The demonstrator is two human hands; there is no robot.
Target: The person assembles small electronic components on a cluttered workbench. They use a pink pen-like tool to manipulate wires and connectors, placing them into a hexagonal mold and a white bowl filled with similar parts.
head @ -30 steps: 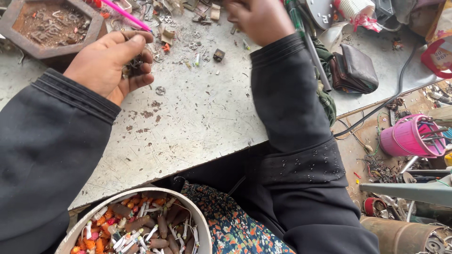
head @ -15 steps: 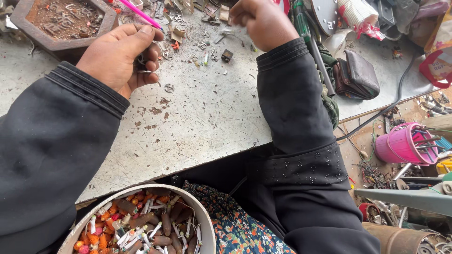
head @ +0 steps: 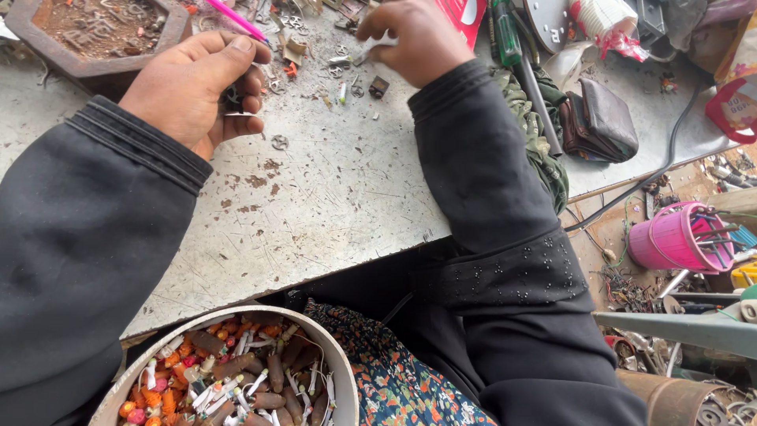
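Worktable (head: pixel 339 197), scratched grey metal, carries a brown hexagonal tray (head: pixel 47 47) at its far left corner and loose scrap parts (head: pixel 315 55) along the far edge, with a white tub (head: pixel 335 367) of orange and brown components at the near edge below. Left hand (head: pixel 197 87) is curled shut on a small dark metal part (head: pixel 233 99), held just above the tabletop and nearer the scrap than half a second ago. Right hand (head: pixel 418 39), closer to that scrap too, pinches a slim white piece (head: pixel 377 43) between fingertips over the pile, which suggests picking and sorting continues.
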